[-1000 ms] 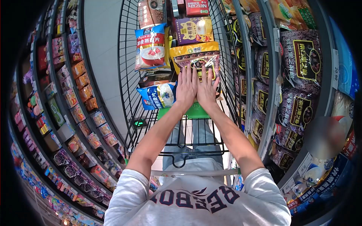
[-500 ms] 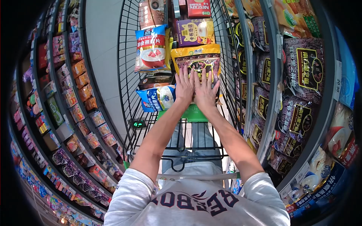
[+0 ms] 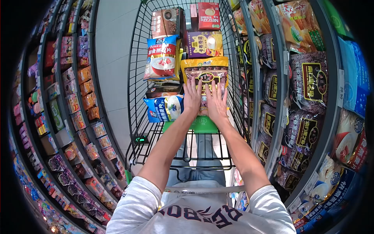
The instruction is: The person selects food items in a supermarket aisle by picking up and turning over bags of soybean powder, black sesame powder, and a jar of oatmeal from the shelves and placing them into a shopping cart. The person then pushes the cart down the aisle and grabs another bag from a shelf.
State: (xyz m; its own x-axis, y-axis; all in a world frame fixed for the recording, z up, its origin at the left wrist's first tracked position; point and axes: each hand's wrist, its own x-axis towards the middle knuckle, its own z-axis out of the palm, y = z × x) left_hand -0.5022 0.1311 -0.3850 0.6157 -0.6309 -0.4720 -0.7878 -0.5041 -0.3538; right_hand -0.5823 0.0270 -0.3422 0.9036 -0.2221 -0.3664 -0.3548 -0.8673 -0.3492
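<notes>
My left hand [image 3: 192, 98] and my right hand [image 3: 216, 103] lie side by side, palms down and fingers stretched, on a yellow-topped food bag [image 3: 194, 62] inside a black wire shopping cart [image 3: 137, 62]. The fingers cover the lower part of the bag. Left of my hands lies a blue oatmeal bag [image 3: 163, 108], with a dark box [image 3: 161, 92] behind it. Farther up is a blue and white oatmeal bag [image 3: 163, 58]. A purple box [image 3: 198, 43], a red Nescafe box [image 3: 209, 16] and a brown coffee box [image 3: 165, 24] stand at the far end.
A green plastic panel [image 3: 210, 125] sits at the cart's near end, below my wrists. Shelves of small colourful packets [image 3: 80, 105] run along the left across a pale floor [image 3: 111, 74]. On the right, close to the cart, shelves hold large purple bags [image 3: 307, 85].
The cart and its goods sit slightly lower in view. My hands have slid a little down the bag towards me, with the fingers slightly more apart.
</notes>
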